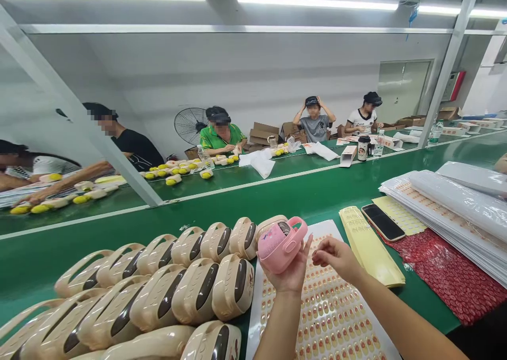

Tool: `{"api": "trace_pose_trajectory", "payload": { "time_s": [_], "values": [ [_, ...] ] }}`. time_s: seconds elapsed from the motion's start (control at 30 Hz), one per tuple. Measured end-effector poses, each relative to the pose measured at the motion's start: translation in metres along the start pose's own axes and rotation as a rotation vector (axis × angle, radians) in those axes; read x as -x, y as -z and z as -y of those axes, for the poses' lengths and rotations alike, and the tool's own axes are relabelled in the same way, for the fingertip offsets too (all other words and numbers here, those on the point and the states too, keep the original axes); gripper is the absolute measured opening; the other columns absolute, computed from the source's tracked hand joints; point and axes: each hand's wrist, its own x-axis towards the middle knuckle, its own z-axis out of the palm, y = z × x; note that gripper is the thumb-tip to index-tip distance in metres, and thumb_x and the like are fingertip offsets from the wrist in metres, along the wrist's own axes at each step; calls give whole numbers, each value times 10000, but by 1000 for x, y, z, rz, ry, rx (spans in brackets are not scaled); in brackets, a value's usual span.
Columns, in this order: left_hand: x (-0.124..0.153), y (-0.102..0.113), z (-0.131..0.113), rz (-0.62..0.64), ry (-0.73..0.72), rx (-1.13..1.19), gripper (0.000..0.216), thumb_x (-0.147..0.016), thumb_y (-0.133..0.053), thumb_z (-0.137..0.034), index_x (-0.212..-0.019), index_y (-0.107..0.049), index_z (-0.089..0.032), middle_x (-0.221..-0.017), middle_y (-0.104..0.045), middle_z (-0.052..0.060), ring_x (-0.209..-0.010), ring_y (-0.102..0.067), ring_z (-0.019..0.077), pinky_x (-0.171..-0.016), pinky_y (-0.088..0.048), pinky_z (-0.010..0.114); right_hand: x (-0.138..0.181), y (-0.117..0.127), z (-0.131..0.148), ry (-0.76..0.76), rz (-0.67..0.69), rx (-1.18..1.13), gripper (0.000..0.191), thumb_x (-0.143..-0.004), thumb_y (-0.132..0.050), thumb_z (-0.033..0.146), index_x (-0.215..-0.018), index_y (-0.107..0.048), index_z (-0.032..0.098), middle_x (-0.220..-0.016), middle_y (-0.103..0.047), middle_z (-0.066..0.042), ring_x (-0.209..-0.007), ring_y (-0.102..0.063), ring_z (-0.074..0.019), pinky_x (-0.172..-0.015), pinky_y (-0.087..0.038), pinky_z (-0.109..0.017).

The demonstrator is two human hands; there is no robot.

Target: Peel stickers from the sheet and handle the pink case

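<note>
My left hand (291,280) is wrapped around a small pink plastic case (277,246) with a looped carry handle, a dark window and a printed pattern on one side. Just right of it, my right hand (336,259) has thumb and fingertips pinched together, apart from the case. Whatever sits in that pinch, if anything, is too small to make out. Below both hands lies a white sheet of small oval stickers (328,318). Beige cases (196,291) of a similar shape, with handles and dark windows, stand in rows left of my left hand.
Yellow backing strips (370,249), a phone (383,222), red bubble wrap (447,275) and stacked sticker sheets (447,217) lie to the right. Across the green bench (222,207), several people sit behind yellow-and-beige parts (174,180), bottles and boxes. A slanted metal post (91,117) rises at left.
</note>
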Motion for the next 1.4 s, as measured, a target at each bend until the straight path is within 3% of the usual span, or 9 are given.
{"api": "trace_pose_trajectory", "payload": {
  "time_s": [0.17,0.33,0.47,0.63,0.77,0.87,1.0,1.13,1.4],
  "values": [
    [0,15,-2,-11,25,11,452,-680,-518,-583,-992,-641,-280,-1073,-649,0,-1029,-540,250,-1029,-241,555,-1,2,16,-250,-36,-280,560,-651,-534,631,-846,-431,116,-652,-588,-64,-539,-575,-123,-498,-441,-208],
    [3,11,2,-187,19,43,450,-784,-372,-556,-950,-649,-243,-1023,-658,31,-978,-557,247,-885,-407,483,1,-9,21,-320,-112,-401,588,-556,-619,626,-792,-446,117,-474,-442,21,-391,-393,-48,-395,-295,-158],
    [2,16,6,-186,5,2,417,-776,-409,-510,-903,-667,-208,-956,-671,61,-839,-590,207,-675,-474,335,3,-26,25,-321,-163,-424,580,-516,-646,617,-743,-451,120,-465,-391,38,-398,-336,-29,-395,-245,-161],
    [1,29,6,-141,65,21,496,-675,-521,-524,-987,-645,-158,-979,-656,90,-874,-571,215,-746,-474,336,-1,-41,31,-311,-209,-412,554,-483,-667,583,-714,-470,119,-490,-390,34,-424,-316,-27,-417,-214,-176],
    [2,30,6,-150,100,50,544,-624,-560,-507,-1023,-633,-145,-994,-650,99,-873,-575,201,-749,-471,298,-3,-46,30,-293,-249,-383,504,-501,-647,549,-696,-482,114,-522,-426,16,-487,-361,-38,-498,-291,-184],
    [3,28,6,-171,105,32,503,-645,-548,-492,-994,-645,-144,-985,-658,94,-861,-580,186,-783,-463,291,-2,-46,27,-271,-256,-339,459,-530,-629,523,-686,-491,115,-539,-449,5,-520,-386,-51,-551,-326,-198],
    [3,25,7,-175,89,-5,439,-661,-555,-471,-972,-653,-177,-959,-665,60,-860,-580,180,-811,-455,305,-3,-40,29,-252,-229,-257,416,-558,-602,498,-679,-502,113,-507,-425,15,-492,-352,-48,-520,-278,-196],
    [4,21,9,-230,69,38,409,-692,-532,-463,-959,-650,-176,-941,-664,59,-835,-581,177,-730,-471,282,-5,-32,36,-219,-164,-166,346,-586,-577,439,-666,-517,107,-491,-396,26,-481,-328,-42,-503,-250,-188],
    [3,26,10,-120,66,7,400,-655,-603,-450,-967,-635,-202,-933,-651,22,-801,-571,148,-702,-469,247,-5,-22,42,-135,-95,-49,263,-647,-544,373,-653,-524,111,-533,-421,12,-505,-327,-40,-494,-261,-171]
  ]
}}
